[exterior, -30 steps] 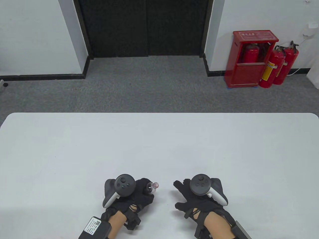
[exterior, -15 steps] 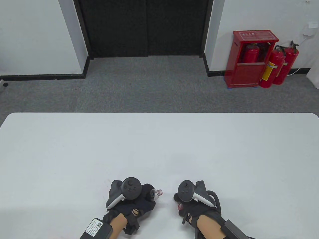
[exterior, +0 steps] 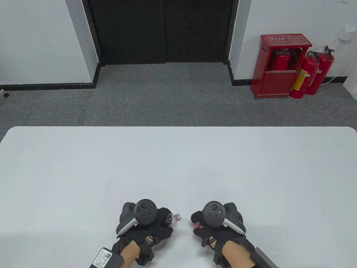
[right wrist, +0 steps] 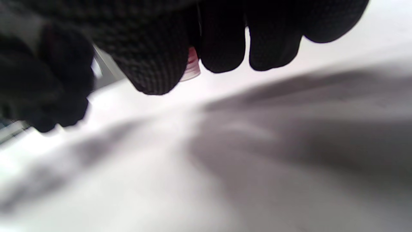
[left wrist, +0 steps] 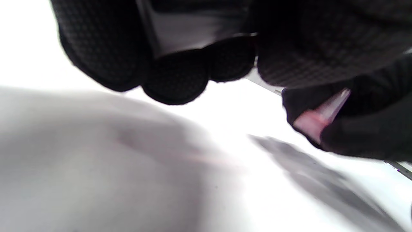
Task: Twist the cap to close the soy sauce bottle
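My left hand (exterior: 156, 224) grips the soy sauce bottle near the table's front edge. Only its clear neck and open mouth (exterior: 175, 217) stick out to the right, tilted toward my right hand. The bottle's body shows between my fingers in the left wrist view (left wrist: 196, 30). My right hand (exterior: 206, 227) holds the small red cap (exterior: 197, 223) in its fingertips, a short gap right of the bottle mouth. The cap also shows in the left wrist view (left wrist: 313, 120) and in the right wrist view (right wrist: 192, 66), between thumb and fingers.
The white table (exterior: 178, 167) spreads wide beyond the hands. Beyond it lie grey carpet, a dark double door (exterior: 163, 30) and a red extinguisher cabinet (exterior: 280, 65) at the far right.
My right hand closed from spread fingers onto the red cap, then moved slightly left toward the bottle mouth. My left hand shifted a little right with the bottle.
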Tool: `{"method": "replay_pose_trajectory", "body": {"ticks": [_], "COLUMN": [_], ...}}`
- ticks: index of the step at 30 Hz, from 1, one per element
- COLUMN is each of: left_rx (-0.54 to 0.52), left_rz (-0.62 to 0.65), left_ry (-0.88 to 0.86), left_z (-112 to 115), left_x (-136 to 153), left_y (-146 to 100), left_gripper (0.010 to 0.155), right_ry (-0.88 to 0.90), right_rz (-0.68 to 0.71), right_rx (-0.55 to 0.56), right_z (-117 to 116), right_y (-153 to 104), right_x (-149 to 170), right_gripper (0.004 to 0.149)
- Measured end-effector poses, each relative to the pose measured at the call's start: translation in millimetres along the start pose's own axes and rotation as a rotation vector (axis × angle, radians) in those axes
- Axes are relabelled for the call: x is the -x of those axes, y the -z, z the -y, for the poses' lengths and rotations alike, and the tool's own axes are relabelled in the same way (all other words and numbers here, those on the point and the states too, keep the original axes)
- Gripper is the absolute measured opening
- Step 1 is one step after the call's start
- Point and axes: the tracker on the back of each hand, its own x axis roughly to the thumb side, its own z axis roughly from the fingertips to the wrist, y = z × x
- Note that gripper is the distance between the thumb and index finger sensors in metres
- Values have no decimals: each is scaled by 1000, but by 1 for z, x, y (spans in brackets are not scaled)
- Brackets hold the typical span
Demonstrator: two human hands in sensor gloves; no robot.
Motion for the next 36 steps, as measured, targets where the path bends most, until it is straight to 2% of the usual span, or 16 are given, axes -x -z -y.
{"method": "replay_pose_trajectory", "body": {"ticks": [6,10,14,18,22,36], "left_rx": [-3,10,31,50,56,91], "left_rz": [6,0,-3,-16,-17,-10], "left_ry": [16,23,32,38,38,61], "left_z": [1,3,5,8,9,17], "left_x": [-4,-5,-6,-6,-7,-12], "left_y": [-1,-1,-1,0,1,3], "left_gripper": [48,48,49,49,49,49], "right_ry": [279,352,367,389,309,290], "right_rz": [70,133,177,283,291,307], "right_rx": [112,146,191,194,162,112], "right_z": [19,23,24,22,18,12], "right_y": [-9,-12,-13,-14,-14,-12], "right_x": [2,3,-1,-6,-11,-14], "right_gripper": [56,57,57,58,58,58]}}
